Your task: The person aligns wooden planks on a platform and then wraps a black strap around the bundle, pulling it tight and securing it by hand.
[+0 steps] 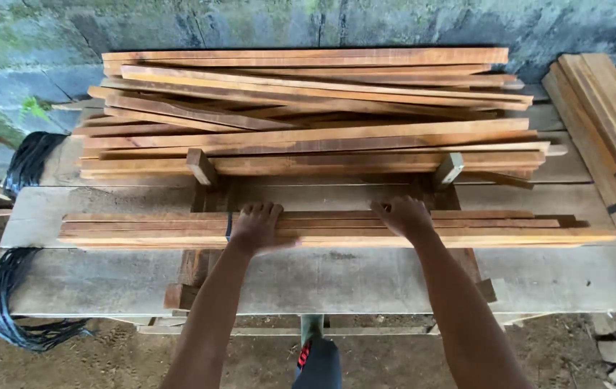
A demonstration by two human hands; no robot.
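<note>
Wooden slats (pixel 337 229) on grey plank bench (pixel 365 281), mossy wall (pixel 48 43)

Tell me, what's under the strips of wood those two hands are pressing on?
The near bundle of wooden strips lies on a grey plank bench. A dark strap wraps it beside the left hand. The bench surface beneath is covered.

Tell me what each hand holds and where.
Both hands, left and right, rest palm-down on the near bundle of slats, around its middle; neither visibly grips.

Right-hand plank stack (pixel 610 122) cut off
</note>
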